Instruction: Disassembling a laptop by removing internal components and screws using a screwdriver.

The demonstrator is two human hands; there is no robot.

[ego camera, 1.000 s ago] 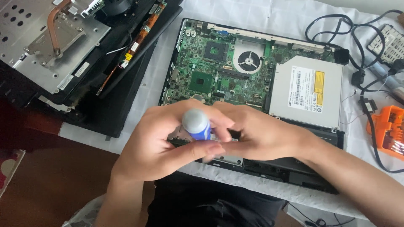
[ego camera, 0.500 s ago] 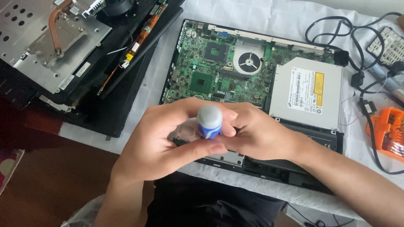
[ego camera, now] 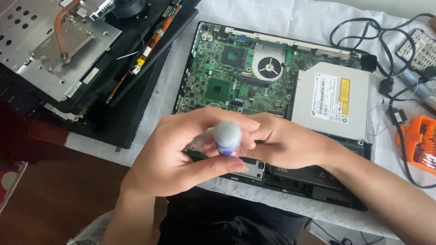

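Observation:
Both my hands meet over the front edge of an opened laptop base (ego camera: 318,181). My left hand (ego camera: 177,156) wraps a small blue tube with a grey cap (ego camera: 227,135), its thumb lying underneath. The cap end points up toward the camera, so only a little of the blue body shows. My right hand (ego camera: 290,143) comes in from the right with its fingers closed against the same tube. The tube's lower end is hidden behind my fingers.
The green motherboard (ego camera: 218,81) with a round fan (ego camera: 269,68) and a silver optical drive (ego camera: 334,97) lies beyond my hands. A dismantled black chassis with a metal plate and copper heat pipe (ego camera: 59,31) sits at left. Black cables (ego camera: 386,41) and an orange tool case (ego camera: 420,140) are at right.
The tube has shifted slightly right and tipped toward the camera, so the grey cap now covers most of the blue body. Both hands stay in place.

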